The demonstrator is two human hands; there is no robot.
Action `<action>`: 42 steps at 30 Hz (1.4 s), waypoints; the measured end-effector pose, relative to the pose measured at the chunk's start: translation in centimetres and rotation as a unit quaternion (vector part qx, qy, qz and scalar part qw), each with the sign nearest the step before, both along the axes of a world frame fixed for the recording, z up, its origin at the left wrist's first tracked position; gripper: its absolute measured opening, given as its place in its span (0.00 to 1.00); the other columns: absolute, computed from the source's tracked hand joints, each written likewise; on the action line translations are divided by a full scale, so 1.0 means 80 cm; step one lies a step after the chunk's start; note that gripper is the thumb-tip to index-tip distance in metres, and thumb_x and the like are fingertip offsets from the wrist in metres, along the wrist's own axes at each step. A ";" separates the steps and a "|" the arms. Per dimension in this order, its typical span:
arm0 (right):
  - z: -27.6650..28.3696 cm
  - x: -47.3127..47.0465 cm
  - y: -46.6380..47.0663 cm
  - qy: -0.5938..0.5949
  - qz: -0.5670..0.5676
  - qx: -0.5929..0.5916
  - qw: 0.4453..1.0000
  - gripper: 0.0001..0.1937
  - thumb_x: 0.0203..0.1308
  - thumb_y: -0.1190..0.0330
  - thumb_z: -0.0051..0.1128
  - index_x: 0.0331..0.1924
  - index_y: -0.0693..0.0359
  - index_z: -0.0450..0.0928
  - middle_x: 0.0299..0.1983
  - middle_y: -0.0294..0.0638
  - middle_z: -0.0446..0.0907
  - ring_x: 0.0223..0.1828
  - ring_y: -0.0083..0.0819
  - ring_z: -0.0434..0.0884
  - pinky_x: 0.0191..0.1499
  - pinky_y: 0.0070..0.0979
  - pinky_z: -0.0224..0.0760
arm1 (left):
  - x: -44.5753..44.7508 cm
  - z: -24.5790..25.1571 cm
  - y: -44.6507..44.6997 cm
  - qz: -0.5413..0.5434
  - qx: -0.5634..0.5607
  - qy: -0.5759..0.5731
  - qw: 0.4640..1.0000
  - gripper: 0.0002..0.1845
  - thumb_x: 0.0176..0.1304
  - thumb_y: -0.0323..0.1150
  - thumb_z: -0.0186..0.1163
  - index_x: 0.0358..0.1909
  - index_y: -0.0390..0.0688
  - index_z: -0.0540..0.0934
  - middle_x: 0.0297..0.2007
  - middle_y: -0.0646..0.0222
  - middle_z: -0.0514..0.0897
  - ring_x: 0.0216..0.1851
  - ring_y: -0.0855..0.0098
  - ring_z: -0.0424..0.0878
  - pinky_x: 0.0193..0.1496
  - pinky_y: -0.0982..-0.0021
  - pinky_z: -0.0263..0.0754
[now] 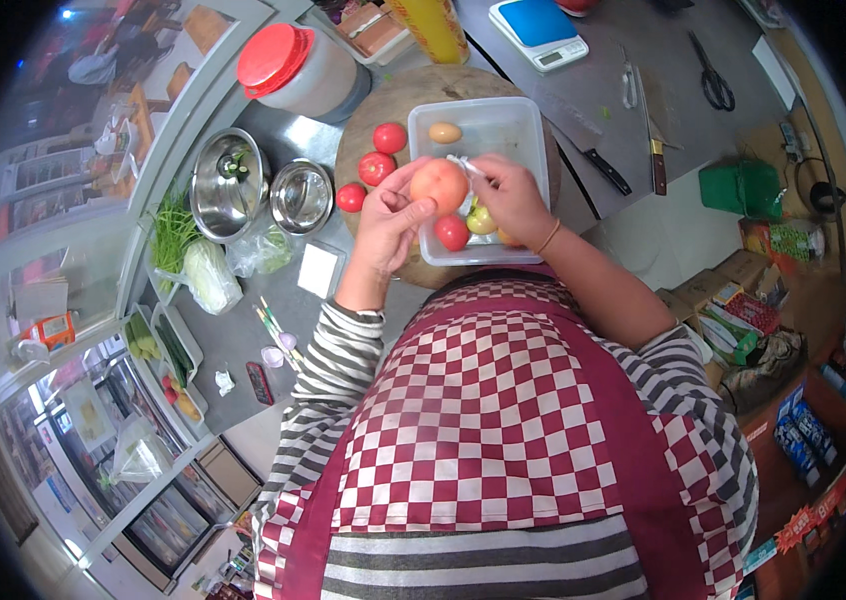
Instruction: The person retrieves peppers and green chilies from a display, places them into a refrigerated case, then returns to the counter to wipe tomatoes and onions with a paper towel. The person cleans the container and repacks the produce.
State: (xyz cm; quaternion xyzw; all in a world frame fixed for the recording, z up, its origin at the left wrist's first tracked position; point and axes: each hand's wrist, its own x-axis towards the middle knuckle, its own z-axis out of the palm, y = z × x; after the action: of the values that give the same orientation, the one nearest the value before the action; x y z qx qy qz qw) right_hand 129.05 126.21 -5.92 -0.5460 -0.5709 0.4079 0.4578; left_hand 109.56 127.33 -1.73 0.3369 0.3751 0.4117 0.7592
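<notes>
My left hand (391, 221) holds a pale orange-red tomato (439, 187) above a clear plastic container (423, 255). My right hand (509, 191) is close against the tomato's right side, its fingers pinching a small whitish thing (468, 163) that I cannot make out. Inside the container lie a brown egg (445, 133), a red tomato (452, 233) and a greenish tomato (481, 219), partly under my hands. Three red tomatoes, among them one in the middle (376, 169), rest left of the container on a round wooden chopping board (363, 97).
Steel bowls (302, 196), a wrapped cabbage (211, 277) and a red-lidded tub (303, 71) stand to the left. A cleaver's black handle (607, 172), a wooden-handled knife (658, 167), scissors (715, 82) and a kitchen scale (539, 34) lie to the right and beyond.
</notes>
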 end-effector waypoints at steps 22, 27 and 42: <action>0.020 -0.049 0.002 0.024 0.004 -0.049 0.999 0.12 0.64 0.68 0.68 0.48 0.66 0.86 0.35 0.40 0.84 0.30 0.25 0.82 0.35 0.24 0.77 | -0.110 -0.029 -0.087 0.226 0.051 -0.010 0.973 0.30 0.66 0.24 0.69 0.68 0.36 0.71 0.60 0.60 0.81 0.58 0.69 0.81 0.64 0.67 0.76; -0.031 0.023 -0.021 0.064 -0.064 -0.205 0.975 0.13 0.67 0.65 0.67 0.46 0.67 0.86 0.29 0.33 0.82 0.28 0.18 0.78 0.33 0.20 0.74 | -0.170 -0.128 -0.086 0.343 0.010 0.226 0.912 0.33 0.61 0.24 0.74 0.66 0.35 0.70 0.60 0.59 0.80 0.58 0.69 0.81 0.64 0.67 0.77; -0.060 0.060 -0.055 0.123 -0.072 -0.301 0.943 0.09 0.72 0.65 0.62 0.44 0.63 0.85 0.30 0.30 0.81 0.29 0.16 0.78 0.33 0.17 0.73 | -0.113 -0.208 -0.120 0.149 0.164 0.591 0.776 0.55 0.52 0.36 0.79 0.78 0.32 0.56 0.76 0.37 0.58 0.78 0.43 0.55 0.80 0.52 0.50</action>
State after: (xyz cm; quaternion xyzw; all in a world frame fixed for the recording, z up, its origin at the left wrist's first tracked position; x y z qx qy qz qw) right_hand 133.87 121.80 -10.75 -0.6434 -0.3205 0.5906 0.3668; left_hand 100.51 117.75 -18.35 0.5731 0.7223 0.2948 0.2510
